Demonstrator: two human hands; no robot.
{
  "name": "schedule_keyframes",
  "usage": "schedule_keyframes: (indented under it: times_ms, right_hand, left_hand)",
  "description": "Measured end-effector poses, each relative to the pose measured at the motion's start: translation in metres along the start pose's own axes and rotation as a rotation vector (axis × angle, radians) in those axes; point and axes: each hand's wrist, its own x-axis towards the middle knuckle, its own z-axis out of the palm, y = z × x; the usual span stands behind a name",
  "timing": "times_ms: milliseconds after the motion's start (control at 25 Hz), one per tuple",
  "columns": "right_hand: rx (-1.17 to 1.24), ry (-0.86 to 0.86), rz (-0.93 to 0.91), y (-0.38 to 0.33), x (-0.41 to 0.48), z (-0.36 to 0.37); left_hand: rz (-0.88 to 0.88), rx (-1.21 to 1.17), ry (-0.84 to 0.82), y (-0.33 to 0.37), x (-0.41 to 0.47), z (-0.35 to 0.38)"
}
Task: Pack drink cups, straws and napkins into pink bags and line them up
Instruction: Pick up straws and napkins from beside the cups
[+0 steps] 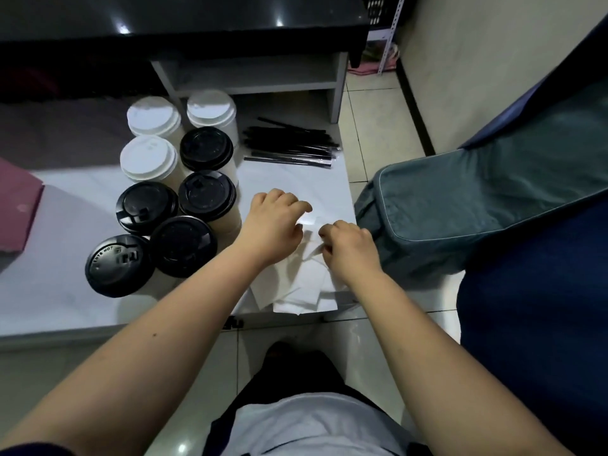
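The left hand (273, 225) and right hand (348, 248) meet over the near right part of the white tabletop (82, 307). The left hand's fingers are curled, and their tips pinch the upper edge of a thin white napkin (311, 225). The right hand, fingers also curled, pinches what seems to be the same sheet from the other side.

Beneath them lies a loose napkin pile (296, 287) of white, creased, overlapping sheets that reaches the tabletop's near edge. Just left of the hands the drink cups (227, 225) stand in a tight cluster, five with black lids (182, 246) and three with white lids (148, 158) behind. Beyond the hands, black straws (291, 143) lie bundled together. A flat pink thing (16, 209) rests at the far left.
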Motion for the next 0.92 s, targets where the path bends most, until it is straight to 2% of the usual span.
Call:
schedule_keyframes:
  times_ms: [240,520,720,920]
  right_hand:
    - [0.163,0.133,-0.018,-0.001,-0.002,-0.003]
    - [0.277,0.266,0.009,-0.004,0.002,-0.050]
    - [0.242,0.392,-0.155,-0.030,0.014,-0.096]
    - [0.182,0.461,-0.424,-0.100,0.047,-0.144]
  left_hand:
    - [-0.080,-0.019,0.019,-0.003,-0.014,0.008]
    - [-0.125,-0.024,0.193,-0.004,-0.013,-0.027]
    - [-0.189,0.019,0.300,-0.017,-0.018,-0.071]
    - [-0.368,0.062,0.440,-0.058,-0.042,-0.138]
